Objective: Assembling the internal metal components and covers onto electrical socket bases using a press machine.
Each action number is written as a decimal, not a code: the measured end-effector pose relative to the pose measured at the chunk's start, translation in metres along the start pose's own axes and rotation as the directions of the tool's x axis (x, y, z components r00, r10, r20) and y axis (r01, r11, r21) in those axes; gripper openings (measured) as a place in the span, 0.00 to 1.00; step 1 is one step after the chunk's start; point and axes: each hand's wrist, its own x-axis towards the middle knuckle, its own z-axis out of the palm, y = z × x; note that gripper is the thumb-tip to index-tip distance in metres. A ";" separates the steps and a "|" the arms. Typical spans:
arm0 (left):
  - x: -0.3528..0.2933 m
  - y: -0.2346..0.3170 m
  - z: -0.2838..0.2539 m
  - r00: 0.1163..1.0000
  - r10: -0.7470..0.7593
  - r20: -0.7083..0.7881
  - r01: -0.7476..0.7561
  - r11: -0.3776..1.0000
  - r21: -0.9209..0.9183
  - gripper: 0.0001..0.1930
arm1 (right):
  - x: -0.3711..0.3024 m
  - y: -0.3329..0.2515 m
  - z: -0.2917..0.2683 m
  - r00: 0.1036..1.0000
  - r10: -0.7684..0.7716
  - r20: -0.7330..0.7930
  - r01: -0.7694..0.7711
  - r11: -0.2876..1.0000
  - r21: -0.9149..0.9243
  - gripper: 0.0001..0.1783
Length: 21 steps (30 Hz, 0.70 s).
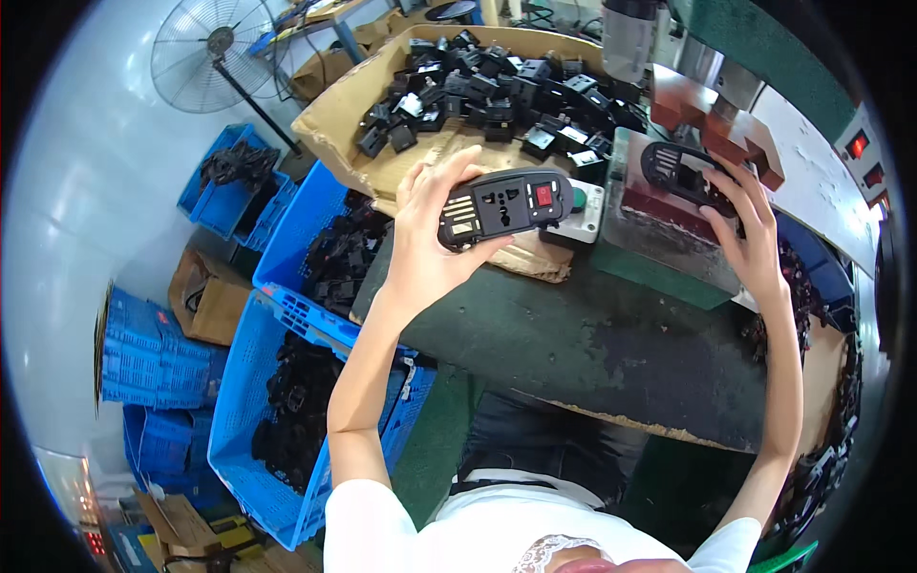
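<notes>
My left hand grips a black power socket unit with a red switch, slots and a universal socket on its face. It is held up over the front of the bench, its face toward me. Over at the right, my right hand has its thumb and fingers on a black oval plastic cover with slots and an opening. That cover is at the top of a metal press block, below a reddish-brown press head. Whether the cover rests on the block I cannot tell.
A cardboard box of black plug parts stands at the back. Beside the block is a white control box with a green button. Blue crates of black parts line the left, with a fan behind.
</notes>
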 end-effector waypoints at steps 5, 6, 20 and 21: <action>-0.016 -0.003 -0.026 0.997 -0.060 -0.042 0.064 0.992 0.108 0.45 | 0.019 0.014 0.005 0.973 0.047 0.228 -0.096 0.973 0.212 0.28; -0.018 -0.004 -0.030 0.997 -0.066 -0.048 0.071 0.990 0.119 0.45 | 0.019 0.018 0.004 0.963 0.070 0.258 -0.133 0.963 0.234 0.29; -0.053 -0.021 -0.081 0.978 -0.160 -0.133 0.193 0.939 0.286 0.45 | 0.021 0.054 0.003 0.907 0.063 0.416 -0.178 0.953 0.245 0.34; -0.055 -0.022 -0.086 0.975 -0.178 -0.132 0.212 0.927 0.310 0.45 | 0.020 0.052 0.005 0.906 0.060 0.419 -0.180 0.951 0.253 0.34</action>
